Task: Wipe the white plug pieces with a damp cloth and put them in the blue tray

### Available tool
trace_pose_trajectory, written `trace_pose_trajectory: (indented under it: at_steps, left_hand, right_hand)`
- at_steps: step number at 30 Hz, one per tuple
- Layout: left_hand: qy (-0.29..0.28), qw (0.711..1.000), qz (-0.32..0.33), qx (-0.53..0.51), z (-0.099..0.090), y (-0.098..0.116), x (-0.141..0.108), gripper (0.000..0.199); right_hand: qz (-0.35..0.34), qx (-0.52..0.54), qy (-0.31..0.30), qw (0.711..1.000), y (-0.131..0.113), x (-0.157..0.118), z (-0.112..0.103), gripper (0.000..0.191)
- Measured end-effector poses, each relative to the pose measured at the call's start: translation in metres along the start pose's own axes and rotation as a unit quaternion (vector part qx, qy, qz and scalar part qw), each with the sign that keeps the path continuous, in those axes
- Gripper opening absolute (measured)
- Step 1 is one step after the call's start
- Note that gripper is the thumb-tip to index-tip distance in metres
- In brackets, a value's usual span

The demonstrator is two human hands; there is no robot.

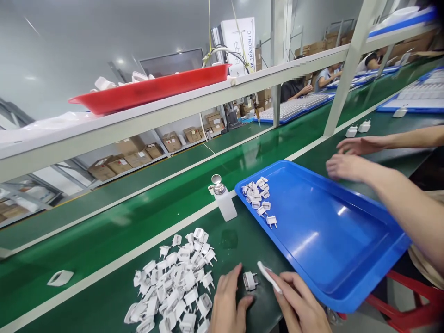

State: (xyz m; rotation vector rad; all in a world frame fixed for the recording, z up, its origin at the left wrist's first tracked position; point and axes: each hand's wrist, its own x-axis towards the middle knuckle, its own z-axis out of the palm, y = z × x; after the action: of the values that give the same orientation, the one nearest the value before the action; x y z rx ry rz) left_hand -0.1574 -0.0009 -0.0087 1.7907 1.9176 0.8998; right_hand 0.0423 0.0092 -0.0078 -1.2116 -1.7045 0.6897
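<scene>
My left hand (229,299) rests on the dark green table with thumb and forefinger apart. Just beyond its fingertips lies a white two-pin plug part (249,280), pins pointing right; I see no contact with it. Between the fingers of my right hand (301,303) is a thin, flat white pad (269,276), whose material I cannot make out. Left of my left hand spreads a heap of white plug parts (180,277). A white pump bottle (226,203) with its metal lid raised stands behind. More plug parts (256,194) sit at the left end of a blue tray (312,231).
Another person's hands (350,159) reach over the tray's far right side, near loose plugs (357,128). A green conveyor belt (138,212) runs behind the table, with a white plastic piece (60,278) at left. Overhead, a shelf bears a red tray (152,90).
</scene>
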Motion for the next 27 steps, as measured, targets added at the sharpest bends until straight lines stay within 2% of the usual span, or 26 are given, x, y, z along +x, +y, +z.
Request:
trace_pose_trajectory:
  at_steps: [3,6,10,12,14,17,19,21,23,24,27]
  left_hand:
    - [-0.012,0.999,0.050,-0.002,0.007,-0.007,0.001,0.044]
    - [-0.001,0.998,0.067,-0.008,0.016,-0.011,0.002,0.042]
    - [0.038,0.993,0.110,0.000,0.025,-0.017,-0.002,0.039]
    - [0.062,0.989,0.130,0.012,0.029,-0.019,-0.004,0.040]
    - [0.078,0.987,0.138,0.022,0.033,-0.019,-0.005,0.043]
    - [0.086,0.987,0.133,0.028,0.036,-0.017,-0.005,0.043]
    - [0.090,0.988,0.124,0.032,0.037,-0.015,-0.005,0.042]
    - [0.093,0.989,0.112,0.038,0.037,-0.012,-0.006,0.042]
    - [0.089,0.990,0.096,0.046,0.035,-0.008,-0.008,0.040]
    - [0.080,0.992,0.085,0.049,0.034,-0.005,-0.009,0.039]
    - [0.046,0.997,0.036,0.052,0.030,0.003,-0.010,0.038]
  right_hand:
    - [-0.079,-0.055,-0.079,0.992,-0.002,0.017,0.003,0.042]
    - [-0.106,-0.062,-0.190,0.974,-0.006,0.031,0.004,0.045]
    - [-0.114,-0.076,-0.242,0.960,-0.005,0.037,0.006,0.048]
    - [-0.137,-0.112,-0.247,0.953,0.001,0.036,0.010,0.052]
    - [-0.193,-0.147,-0.232,0.942,0.008,0.031,0.015,0.058]
    - [-0.296,-0.193,-0.159,0.922,0.019,0.021,0.018,0.064]
    - [-0.340,-0.214,-0.118,0.908,0.023,0.016,0.014,0.062]
    - [-0.363,-0.214,-0.121,0.899,0.025,0.013,0.004,0.058]
    - [-0.349,-0.180,-0.146,0.908,0.026,0.009,-0.009,0.055]
    - [-0.321,-0.151,-0.144,0.924,0.026,0.007,-0.015,0.052]
    - [-0.155,-0.040,-0.101,0.982,0.025,-0.003,-0.031,0.040]
